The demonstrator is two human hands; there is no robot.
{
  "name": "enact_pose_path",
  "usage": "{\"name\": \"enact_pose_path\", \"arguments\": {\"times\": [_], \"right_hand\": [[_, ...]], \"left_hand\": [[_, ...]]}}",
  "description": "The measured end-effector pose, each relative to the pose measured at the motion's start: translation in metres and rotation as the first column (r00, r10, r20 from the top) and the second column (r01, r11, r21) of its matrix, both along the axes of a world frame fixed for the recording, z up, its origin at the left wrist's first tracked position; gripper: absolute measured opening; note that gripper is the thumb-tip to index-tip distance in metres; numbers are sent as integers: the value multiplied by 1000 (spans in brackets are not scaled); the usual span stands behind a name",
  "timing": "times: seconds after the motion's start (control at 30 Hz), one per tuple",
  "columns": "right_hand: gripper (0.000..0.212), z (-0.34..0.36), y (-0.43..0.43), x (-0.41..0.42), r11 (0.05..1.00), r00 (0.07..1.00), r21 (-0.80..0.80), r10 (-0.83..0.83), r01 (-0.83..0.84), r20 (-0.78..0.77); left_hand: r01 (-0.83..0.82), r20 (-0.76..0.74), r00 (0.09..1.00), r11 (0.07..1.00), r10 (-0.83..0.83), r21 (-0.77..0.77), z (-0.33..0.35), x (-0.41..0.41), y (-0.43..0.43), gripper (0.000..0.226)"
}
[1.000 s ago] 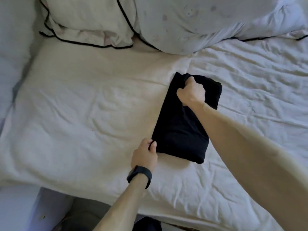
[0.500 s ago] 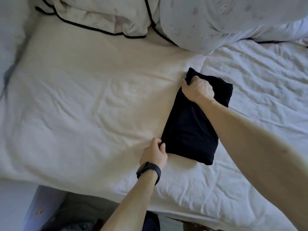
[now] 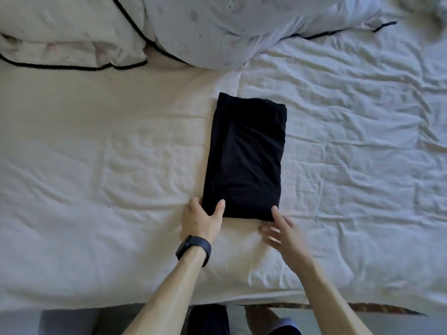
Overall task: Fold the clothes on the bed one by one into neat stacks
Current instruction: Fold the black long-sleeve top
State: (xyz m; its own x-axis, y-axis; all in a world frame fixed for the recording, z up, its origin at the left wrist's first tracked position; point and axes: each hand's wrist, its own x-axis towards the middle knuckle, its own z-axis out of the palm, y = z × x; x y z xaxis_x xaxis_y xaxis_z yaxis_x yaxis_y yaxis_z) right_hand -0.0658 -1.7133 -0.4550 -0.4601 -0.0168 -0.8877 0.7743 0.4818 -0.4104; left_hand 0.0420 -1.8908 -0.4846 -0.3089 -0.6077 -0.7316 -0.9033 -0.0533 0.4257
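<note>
Head view, looking straight down: the garment (image 3: pixel 245 155), black and folded into a tidy oblong, lies mid-bed (image 3: pixel 96 165), long side running away from the person. The left hand (image 3: pixel 202 220) pinches its near-left corner, thumb on top and fingers round the side edge. That looks like a hold to pin the layers so the fold stays square. The right hand (image 3: pixel 280 232) is spread, fingers apart and holding nothing, one fingertip at the near-right corner, probably set to tuck or take that side. A dark watch (image 3: pixel 193 249) sits on the left wrist. Pillows (image 3: pixel 67 32) line the far edge.

The right hand is blurred, so I can't tell how firmly it touches. The left fingers under the cloth are hidden. A heap (image 3: pixel 425 10) at top right is cut off, too smeared to name.
</note>
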Motion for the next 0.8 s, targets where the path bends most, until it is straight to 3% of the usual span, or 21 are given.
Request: {"name": "enact_pose_path", "arguments": {"times": [0.1, 0.3, 0.6, 0.8], "right_hand": [[56, -4, 0, 1, 996, 998, -91, -28, 23, -57], [34, 2, 16, 9, 990, 958, -111, -116, 89, -261], [38, 33, 96, 92, 1000, 989, 22, -16, 19, -148], [38, 53, 171, 176, 985, 992, 124, 122, -117, -37]], "left_hand": [[-12, -21, 1000, 994, 15, 112, -2, -3, -9, 39], [-186, -190, 952, 946, 240, 266, 9, 7, -4, 23], [-165, -70, 980, 955, 188, 248, 45, 82, 81, 10], [-272, 20, 961, 929, 276, 250, 73, 172, 152, 15]]}}
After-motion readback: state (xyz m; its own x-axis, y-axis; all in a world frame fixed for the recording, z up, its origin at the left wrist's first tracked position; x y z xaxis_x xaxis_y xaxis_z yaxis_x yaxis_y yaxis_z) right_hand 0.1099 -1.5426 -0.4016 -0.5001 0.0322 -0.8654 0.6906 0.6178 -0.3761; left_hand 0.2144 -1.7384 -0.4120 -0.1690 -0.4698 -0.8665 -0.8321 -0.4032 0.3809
